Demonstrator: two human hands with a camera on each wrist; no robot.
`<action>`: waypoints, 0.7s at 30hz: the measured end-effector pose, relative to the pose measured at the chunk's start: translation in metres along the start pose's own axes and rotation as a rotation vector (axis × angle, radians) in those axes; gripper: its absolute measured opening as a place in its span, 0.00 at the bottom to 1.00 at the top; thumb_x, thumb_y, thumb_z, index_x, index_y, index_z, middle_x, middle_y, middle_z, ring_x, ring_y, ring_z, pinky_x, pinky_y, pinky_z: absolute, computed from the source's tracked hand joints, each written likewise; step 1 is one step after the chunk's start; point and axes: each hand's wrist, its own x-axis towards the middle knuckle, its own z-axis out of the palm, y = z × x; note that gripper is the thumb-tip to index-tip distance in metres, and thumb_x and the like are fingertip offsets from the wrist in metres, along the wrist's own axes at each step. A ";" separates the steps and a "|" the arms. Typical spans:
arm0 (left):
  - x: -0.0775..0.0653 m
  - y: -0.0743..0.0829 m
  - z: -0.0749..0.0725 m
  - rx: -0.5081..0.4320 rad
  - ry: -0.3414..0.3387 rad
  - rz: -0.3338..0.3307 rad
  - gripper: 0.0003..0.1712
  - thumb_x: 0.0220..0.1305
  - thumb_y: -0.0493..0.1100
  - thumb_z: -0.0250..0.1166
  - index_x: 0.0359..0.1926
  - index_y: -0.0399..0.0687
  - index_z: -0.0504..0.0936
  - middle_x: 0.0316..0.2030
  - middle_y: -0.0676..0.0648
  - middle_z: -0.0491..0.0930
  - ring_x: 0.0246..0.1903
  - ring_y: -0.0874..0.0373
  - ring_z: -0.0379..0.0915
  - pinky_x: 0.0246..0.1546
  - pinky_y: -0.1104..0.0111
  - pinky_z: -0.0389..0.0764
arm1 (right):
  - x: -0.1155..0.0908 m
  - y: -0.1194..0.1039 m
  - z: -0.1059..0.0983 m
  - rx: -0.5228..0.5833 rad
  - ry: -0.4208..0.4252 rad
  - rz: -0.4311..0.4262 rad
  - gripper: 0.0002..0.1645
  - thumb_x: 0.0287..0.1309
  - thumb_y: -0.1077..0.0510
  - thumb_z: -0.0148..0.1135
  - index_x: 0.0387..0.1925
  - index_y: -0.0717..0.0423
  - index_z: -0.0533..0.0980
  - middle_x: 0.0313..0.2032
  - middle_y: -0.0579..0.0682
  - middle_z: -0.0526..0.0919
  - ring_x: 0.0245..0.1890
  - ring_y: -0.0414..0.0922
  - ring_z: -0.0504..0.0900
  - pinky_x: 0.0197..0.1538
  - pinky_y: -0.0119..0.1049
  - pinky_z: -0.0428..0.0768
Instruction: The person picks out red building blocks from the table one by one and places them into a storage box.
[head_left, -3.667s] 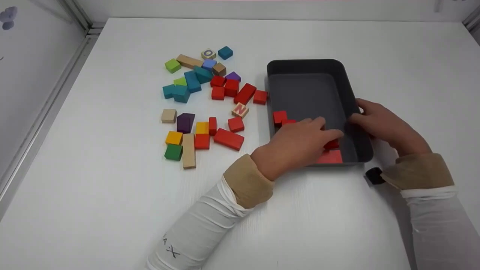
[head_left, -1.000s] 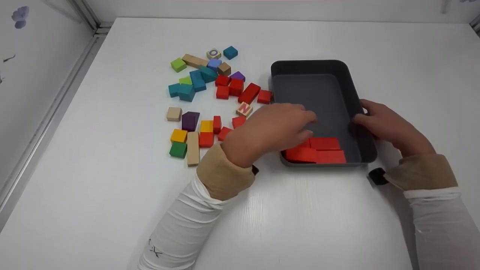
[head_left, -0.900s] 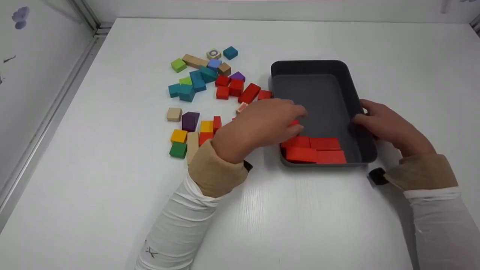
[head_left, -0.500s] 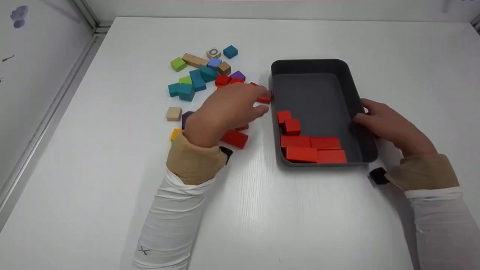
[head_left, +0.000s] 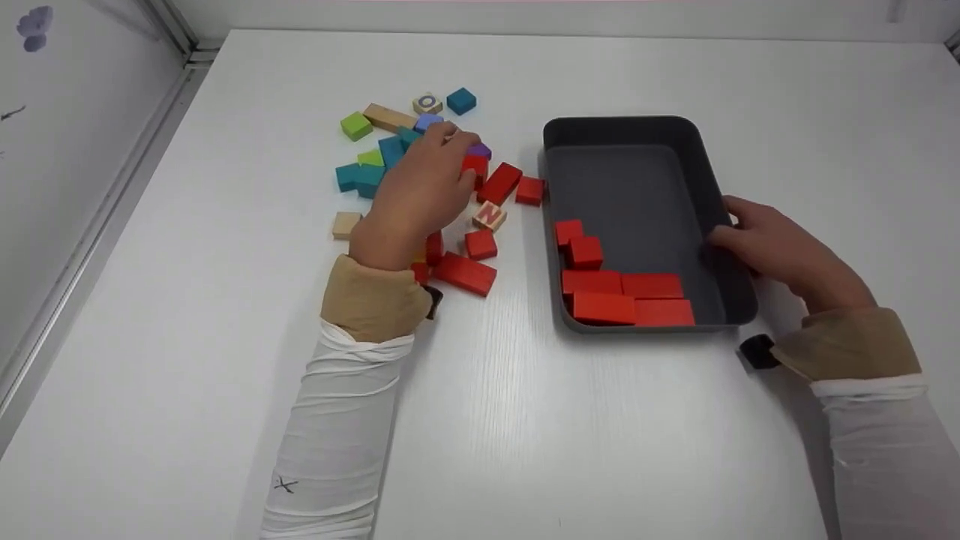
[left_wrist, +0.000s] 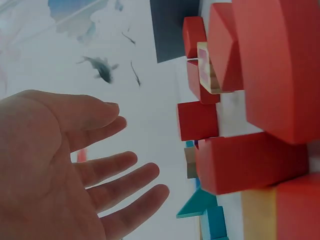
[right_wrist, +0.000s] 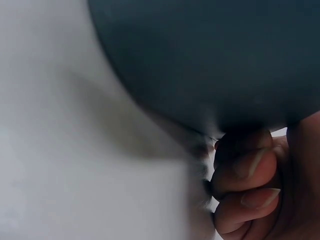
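Observation:
My left hand (head_left: 420, 187) is over the pile of wooden blocks, its fingers close to a red block (head_left: 474, 171) and teal blocks. The left wrist view has the hand (left_wrist: 95, 160) with spread, relaxed fingers and nothing in it, red blocks such as a long one (left_wrist: 252, 160) standing beside it. With the thumb inside and fingers outside, my right hand (head_left: 787, 251) grips the right wall of the dark grey tray (head_left: 634, 195). Curled fingertips (right_wrist: 247, 165) show under the tray in the right wrist view. Several red blocks (head_left: 604, 308) lie at the tray's near left.
More red blocks (head_left: 465, 273) lie between pile and tray, one (head_left: 529, 190) close to the tray's left wall. An "N" letter block (head_left: 490, 216), a plain wooden block (head_left: 346, 225) and a green block (head_left: 356, 125) are around the left hand. A white wall borders the table's left.
My left hand has left the tray and moved left and away over the pile, uncovering two small red blocks inside the tray. The right hand keeps its grip on the tray wall.

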 end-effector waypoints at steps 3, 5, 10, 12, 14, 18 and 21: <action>0.002 0.000 0.003 0.009 -0.018 -0.005 0.37 0.76 0.48 0.61 0.80 0.58 0.59 0.79 0.47 0.57 0.78 0.51 0.56 0.70 0.54 0.75 | -0.001 -0.001 0.000 -0.004 -0.001 0.000 0.33 0.73 0.50 0.42 0.74 0.56 0.59 0.49 0.59 0.77 0.38 0.45 0.78 0.38 0.37 0.78; 0.002 0.001 0.006 0.019 -0.034 0.002 0.38 0.75 0.47 0.62 0.81 0.58 0.58 0.80 0.47 0.56 0.78 0.50 0.55 0.69 0.54 0.75 | -0.001 -0.002 0.000 -0.005 0.003 0.000 0.32 0.73 0.50 0.43 0.74 0.56 0.60 0.48 0.58 0.77 0.38 0.45 0.78 0.38 0.37 0.78; 0.003 0.005 0.013 0.095 -0.079 0.029 0.46 0.70 0.45 0.67 0.82 0.58 0.55 0.82 0.46 0.52 0.81 0.47 0.50 0.68 0.50 0.76 | -0.002 -0.003 0.001 0.005 0.009 0.004 0.32 0.72 0.50 0.44 0.74 0.54 0.61 0.49 0.56 0.78 0.38 0.42 0.78 0.39 0.36 0.78; 0.003 0.006 0.017 0.130 -0.090 0.030 0.49 0.68 0.45 0.70 0.83 0.58 0.54 0.82 0.45 0.50 0.81 0.46 0.49 0.68 0.49 0.76 | -0.002 -0.003 0.001 0.011 0.009 0.006 0.33 0.71 0.50 0.44 0.74 0.53 0.61 0.50 0.56 0.79 0.38 0.41 0.78 0.40 0.35 0.78; 0.004 0.006 0.020 0.153 -0.101 0.024 0.51 0.67 0.45 0.71 0.83 0.58 0.53 0.83 0.45 0.48 0.81 0.45 0.48 0.68 0.48 0.75 | -0.002 -0.003 0.001 0.013 0.009 0.008 0.33 0.71 0.50 0.43 0.74 0.53 0.61 0.50 0.56 0.79 0.38 0.40 0.78 0.40 0.35 0.78; 0.006 0.005 0.024 0.167 -0.133 0.009 0.52 0.67 0.47 0.71 0.83 0.58 0.51 0.84 0.45 0.45 0.81 0.45 0.45 0.71 0.46 0.72 | -0.003 -0.004 0.002 0.023 0.005 0.011 0.32 0.71 0.50 0.44 0.74 0.52 0.62 0.48 0.54 0.79 0.38 0.41 0.79 0.39 0.35 0.79; 0.008 0.004 0.026 0.183 -0.160 0.012 0.50 0.69 0.48 0.69 0.83 0.57 0.51 0.84 0.46 0.44 0.82 0.44 0.43 0.72 0.45 0.70 | -0.002 -0.005 0.002 0.023 -0.003 0.013 0.33 0.72 0.50 0.43 0.75 0.53 0.61 0.49 0.56 0.79 0.39 0.42 0.78 0.40 0.36 0.79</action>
